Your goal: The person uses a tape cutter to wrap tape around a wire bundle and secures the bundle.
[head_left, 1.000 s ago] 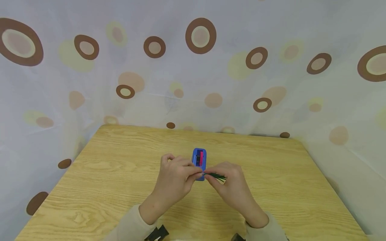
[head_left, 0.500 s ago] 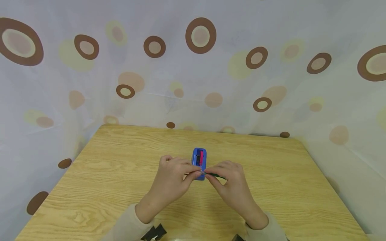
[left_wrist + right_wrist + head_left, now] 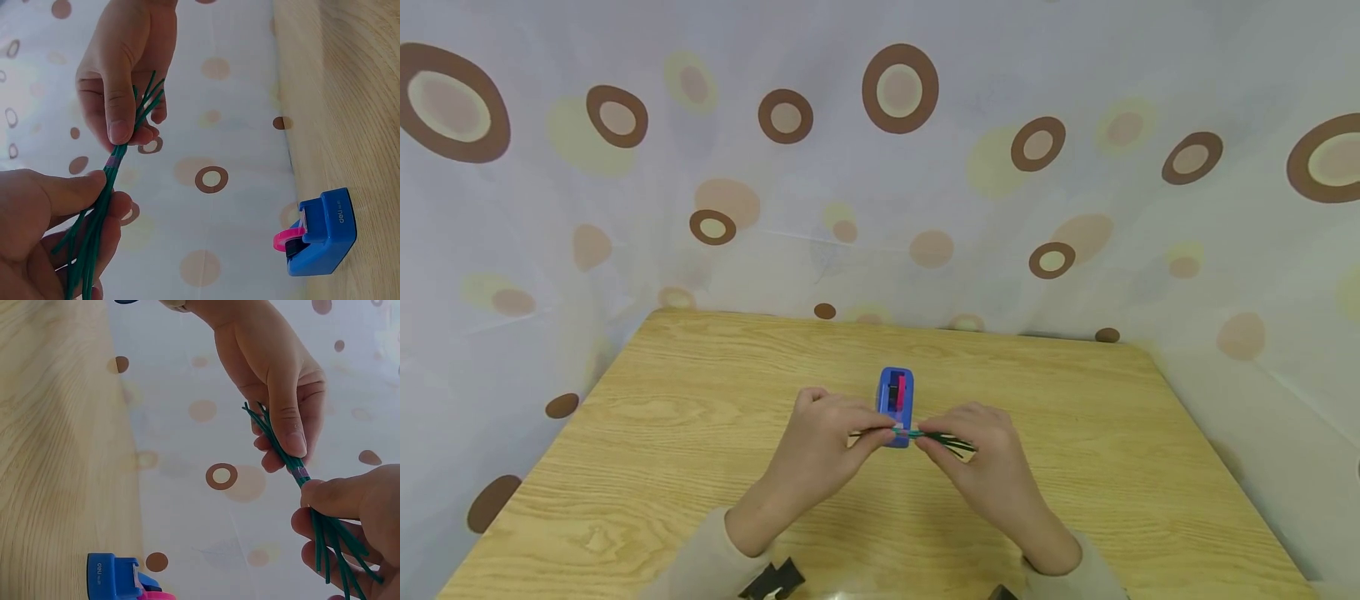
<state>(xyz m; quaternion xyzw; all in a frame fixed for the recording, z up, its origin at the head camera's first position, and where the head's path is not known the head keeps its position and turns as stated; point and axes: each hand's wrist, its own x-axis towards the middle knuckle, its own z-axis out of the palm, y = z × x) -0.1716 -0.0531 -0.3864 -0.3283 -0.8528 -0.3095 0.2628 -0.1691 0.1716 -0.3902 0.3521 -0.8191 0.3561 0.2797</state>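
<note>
A bundle of thin green strands is held level between both hands, above the wooden table. My left hand pinches one end between thumb and fingers. The right hand pinches the other, and loose strand ends fan out past its fingers. In the left wrist view a shiny purplish band of tape wraps the bundle in the gap between the two thumbs; the same band shows in the right wrist view. Just beyond the hands stands a blue tape dispenser with a pink roll core.
The wooden table spreads to both sides of the hands. A white sheet with brown and beige circles hangs along its back and sides. Black straps show near the sleeves at the lower edge.
The hands have drawn slightly apart, exposing the taped middle of the bundle between the fingertips. Strand ends fan out again at the right hand. The tape dispenser has stayed put.
</note>
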